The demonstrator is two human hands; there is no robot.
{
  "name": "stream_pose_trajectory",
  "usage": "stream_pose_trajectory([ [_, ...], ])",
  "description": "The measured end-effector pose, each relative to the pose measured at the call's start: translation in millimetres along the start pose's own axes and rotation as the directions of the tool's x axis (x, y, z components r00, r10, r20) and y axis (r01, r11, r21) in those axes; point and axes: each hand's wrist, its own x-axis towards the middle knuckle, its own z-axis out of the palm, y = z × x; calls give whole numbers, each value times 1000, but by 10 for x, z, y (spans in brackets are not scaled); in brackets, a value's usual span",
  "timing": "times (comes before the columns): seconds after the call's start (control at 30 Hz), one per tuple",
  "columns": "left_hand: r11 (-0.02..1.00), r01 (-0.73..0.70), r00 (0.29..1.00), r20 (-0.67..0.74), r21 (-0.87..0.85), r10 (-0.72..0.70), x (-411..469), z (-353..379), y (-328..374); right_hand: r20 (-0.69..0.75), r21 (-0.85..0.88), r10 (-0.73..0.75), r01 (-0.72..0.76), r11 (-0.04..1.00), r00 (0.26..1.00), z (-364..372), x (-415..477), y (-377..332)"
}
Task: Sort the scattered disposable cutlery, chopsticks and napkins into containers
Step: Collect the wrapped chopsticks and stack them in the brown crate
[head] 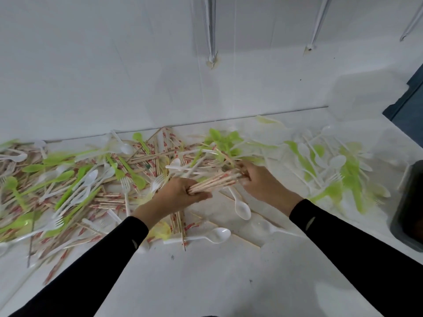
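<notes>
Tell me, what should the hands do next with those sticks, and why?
Probably lift the chopsticks clear of the pile and carry them toward the dark container at the right edge. The left hand and the right hand grip the bundle's two ends, so it looks gathered.

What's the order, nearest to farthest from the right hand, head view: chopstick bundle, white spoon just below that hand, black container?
From the right hand:
1. chopstick bundle, gripped in its fingers, to its left.
2. white spoon, just below the hand.
3. black container, at the far right edge.
</notes>
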Motion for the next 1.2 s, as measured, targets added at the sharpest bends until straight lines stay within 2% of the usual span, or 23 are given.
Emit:
stream_pose_trajectory([
  [0.07,986,-70,996,65,153,61,-90,47,-80,227,-12,-42,46,999,973,119,-32,-16],
  [0.13,959,-162,983,129,233,134,-160,105,-132,328,-150,-26,80,985,944,183,-44,-2],
  [0.23,937,-209,964,220,281,149,-229,177,-126,263,-292,31,49,955,964,167,-39,44],
  [0.33,899,-272,958,186,344,218,-255,271,-67,196,-400,92,-6,917,976,38,-33,152],
  [0.43,886,-285,955,191,366,228,-210,345,-27,107,-581,156,-65,811,982,-104,-35,277],
  [0.53,852,-344,938,183,395,294,-146,418,33,38,-519,157,-115,847,987,-115,-42,334],
  [0.63,814,-400,916,214,422,339,-94,478,65,142,-386,142,-77,919,980,1,-68,289],
  [0.73,795,-411,911,245,447,333,-48,471,57,203,-363,120,-39,931,972,111,-74,272],
  [0.83,817,-328,943,219,474,252,-5,386,49,186,-379,86,-10,925,979,154,-57,289],
  [0.9,820,-272,962,153,504,225,1,337,-12,144,-390,84,-22,921,986,150,-39,275],
  [1.0,837,-152,988,47,526,149,-9,294,-86,89,-402,155,-107,910,984,143,-12,227],
  [1.1,808,-10,1000,23,589,-4,-15,297,-61,69,-339,249,-212,917,966,161,8,177],
  [1.2,786,78,995,1,613,-99,4,304,-16,90,-299,286,-248,922,954,199,27,126],
])
